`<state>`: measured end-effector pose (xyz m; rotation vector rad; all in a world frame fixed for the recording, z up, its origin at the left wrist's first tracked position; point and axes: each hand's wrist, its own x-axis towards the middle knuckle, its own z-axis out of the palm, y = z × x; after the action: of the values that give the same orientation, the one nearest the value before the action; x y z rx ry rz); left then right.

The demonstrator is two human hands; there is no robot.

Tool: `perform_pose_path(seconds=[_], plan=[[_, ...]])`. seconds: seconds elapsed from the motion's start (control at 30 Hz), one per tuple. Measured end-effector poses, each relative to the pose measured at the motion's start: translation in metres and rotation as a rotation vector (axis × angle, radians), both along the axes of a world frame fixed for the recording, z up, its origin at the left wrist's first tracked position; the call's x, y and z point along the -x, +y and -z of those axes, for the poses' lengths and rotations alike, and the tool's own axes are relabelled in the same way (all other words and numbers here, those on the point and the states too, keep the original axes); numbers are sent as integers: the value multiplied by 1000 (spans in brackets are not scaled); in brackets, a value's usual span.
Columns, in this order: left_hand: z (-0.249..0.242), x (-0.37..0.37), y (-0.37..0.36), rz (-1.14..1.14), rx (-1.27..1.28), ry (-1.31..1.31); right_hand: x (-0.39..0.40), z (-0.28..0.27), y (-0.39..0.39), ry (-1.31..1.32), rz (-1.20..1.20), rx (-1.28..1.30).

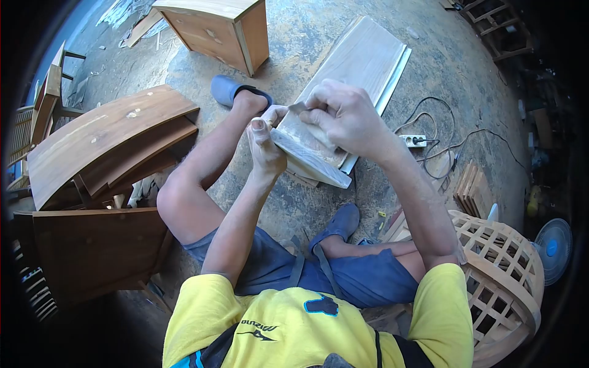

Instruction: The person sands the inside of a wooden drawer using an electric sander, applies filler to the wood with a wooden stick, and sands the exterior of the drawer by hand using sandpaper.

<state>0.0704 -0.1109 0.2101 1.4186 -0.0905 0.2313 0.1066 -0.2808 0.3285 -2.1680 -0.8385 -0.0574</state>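
My left hand (265, 144) grips the near edge of a curved pale wooden piece (310, 161), thumb up along its side. My right hand (343, 116) presses down on the piece's upper face with fingers curled, holding what looks like a scrap of sandpaper (299, 108); most of it is hidden under the fingers. The piece is held in the air above my knees, over the dusty concrete floor.
Flat boards (368, 58) lie on the floor ahead. A wooden cabinet (218, 27) stands at the back. Curved dark wood panels (104, 141) are stacked at left. A lattice wooden piece (497, 270) sits at right, with a power strip (416, 141), cables and a fan (552, 248).
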Motion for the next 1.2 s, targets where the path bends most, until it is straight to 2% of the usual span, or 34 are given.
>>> perform_pose_path(seconds=[0.03, 0.1, 0.13, 0.23, 0.33, 0.37, 0.43, 0.5, 0.57, 0.63, 0.7, 0.73, 0.77, 0.83, 0.87, 0.93, 0.97, 1.03, 1.07, 1.2], plan=[[-1, 0, 1, 1, -7, 1, 10, 2, 6, -14, -88, -44], [-1, 2, 1, 8, 15, 27, -4, 8, 2, -66, -111, -28], [-2, 4, -7, -58, 101, 43, -17, 10, -3, -104, -38, 3], [-4, 3, 0, -5, 66, 49, -19, 14, -1, -102, 72, 12], [4, 2, -1, -28, 72, 21, -2, 8, 10, -53, -140, -19], [3, 5, 0, -44, 79, 16, -10, 11, 8, -47, -134, -26], [4, 4, 3, 36, 54, 24, -29, 11, 5, -156, 22, -15], [4, 5, -1, -21, 219, 100, -16, 12, 11, -116, -42, -16], [3, 4, 3, 13, 169, 76, -3, 7, 15, -38, -162, -7], [3, 5, 9, 54, 120, 60, -17, 11, 5, -44, -162, 15], [0, 6, 16, 120, 59, 119, -23, 19, 4, -93, 14, -26], [1, 5, 17, 112, 61, 116, -11, 13, 7, -36, -45, 14], [1, 3, 17, 87, 64, 99, 3, 15, 14, -86, -111, -34], [3, 6, 11, 56, 72, 82, -11, 14, 9, -9, -161, -32], [-11, 5, -7, -90, 187, 79, -21, 14, 5, -9, -154, -32], [-6, 5, 4, -34, 118, 80, -38, 9, 0, -5, 79, 17], [-4, 3, 10, 17, 43, 75, -31, 8, 3, -8, 71, 20], [-1, 1, 13, 5, 45, 71, -5, 5, 12, 0, -166, -37], [0, 1, 13, 12, 44, 75, 0, 2, 13, -83, -174, 24], [1, -1, 5, -35, 64, 33, -19, -3, 4, -2, -140, 95]])
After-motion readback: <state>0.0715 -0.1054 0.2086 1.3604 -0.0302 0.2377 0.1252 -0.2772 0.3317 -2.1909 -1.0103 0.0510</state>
